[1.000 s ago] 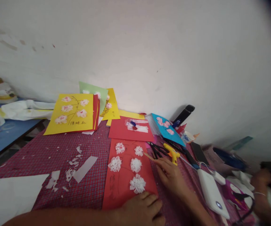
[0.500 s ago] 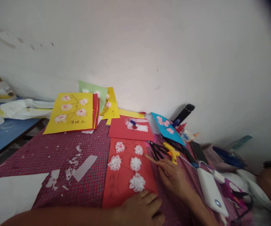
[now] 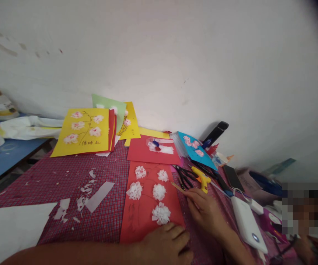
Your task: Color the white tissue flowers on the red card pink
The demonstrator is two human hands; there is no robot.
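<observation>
In front of me on the table lies a red card (image 3: 147, 221) with a drawn stem, handwriting and several white crumpled-paper flowers (image 3: 161, 213). My left hand (image 3: 167, 243) rests palm down over the card's near right edge, fingers loosely laid out, just below the lowest flower. To the right of the card, my right hand (image 3: 203, 204) pinches a thin tan stick (image 3: 177, 186), whose tip reaches the card's right edge near the upper right flower.
Scissors (image 3: 185, 177), a yellow glue gun (image 3: 201, 178) and a white power bank (image 3: 248, 224) lie to the right. Paper scraps (image 3: 100, 197) are scattered left. A yellow flower card (image 3: 87, 129) and a blue card (image 3: 194, 147) stand near the wall. Another person (image 3: 305, 239) is at far right.
Both my hands, the stick and the red card stay where they were. Only the person at the far right has shifted.
</observation>
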